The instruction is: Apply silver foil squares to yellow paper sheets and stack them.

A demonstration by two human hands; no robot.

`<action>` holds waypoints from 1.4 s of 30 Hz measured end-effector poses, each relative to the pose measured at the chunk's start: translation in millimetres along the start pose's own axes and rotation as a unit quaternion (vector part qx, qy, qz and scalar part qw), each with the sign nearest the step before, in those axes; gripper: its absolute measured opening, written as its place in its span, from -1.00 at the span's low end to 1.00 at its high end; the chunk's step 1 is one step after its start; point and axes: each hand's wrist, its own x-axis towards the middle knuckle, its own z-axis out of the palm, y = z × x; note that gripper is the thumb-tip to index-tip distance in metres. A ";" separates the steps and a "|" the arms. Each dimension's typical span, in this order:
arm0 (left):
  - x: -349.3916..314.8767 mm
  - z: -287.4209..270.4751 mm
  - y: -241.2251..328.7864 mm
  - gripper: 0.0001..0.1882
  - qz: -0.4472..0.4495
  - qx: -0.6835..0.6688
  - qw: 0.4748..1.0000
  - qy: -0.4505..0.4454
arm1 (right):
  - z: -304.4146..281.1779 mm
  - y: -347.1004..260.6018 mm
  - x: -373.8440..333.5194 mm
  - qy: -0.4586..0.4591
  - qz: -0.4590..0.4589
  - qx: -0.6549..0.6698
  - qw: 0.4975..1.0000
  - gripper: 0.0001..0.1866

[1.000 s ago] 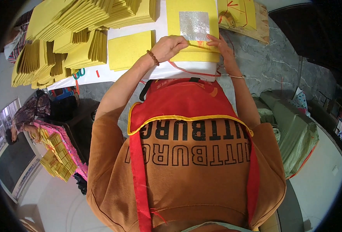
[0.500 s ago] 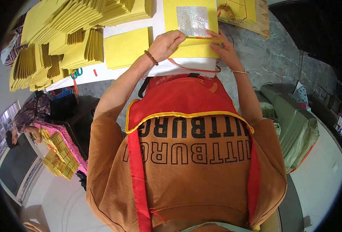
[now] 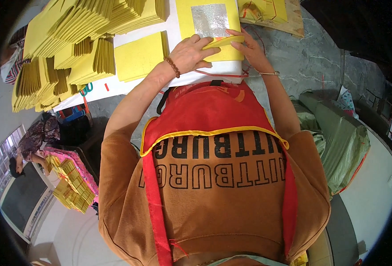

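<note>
A sheet of yellow paper (image 3: pixel 185 20) with a silvery rectangle lies before me at the table's edge. Its near part is bent up into a narrow fold. My right hand (image 3: pixel 251 49) pinches the right end of this fold between thumb and fingers. At the fold's left end, my left hand (image 3: pixel 188 56) lies with its fingers apart, the fingertips touching the paper. A beaded bracelet circles the left wrist. Just left of that hand rests a flat stack of yellow paper (image 3: pixel 139 56).
Large fanned piles of yellow paper (image 3: pixel 71 26) fill the table's left side. Teal-handled scissors (image 3: pixel 86 89) lie near its front edge. A wooden board (image 3: pixel 296 26) stands beyond at right. Wrapped green bundles (image 3: pixel 338 139) sit behind right. Another person (image 3: pixel 36 137) works at the left beside yellow bundles.
My left hand has loosened from a closed grip and spread its fingers over the fold. The fold has risen at the right, where my right hand still grips it. The view has shifted slightly.
</note>
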 end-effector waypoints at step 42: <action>-2.1 -4.0 -6.2 -0.40 0.049 0.000 0.999 0.012 | -8.8 -3.9 2.8 -0.033 0.036 0.085 0.995 -0.63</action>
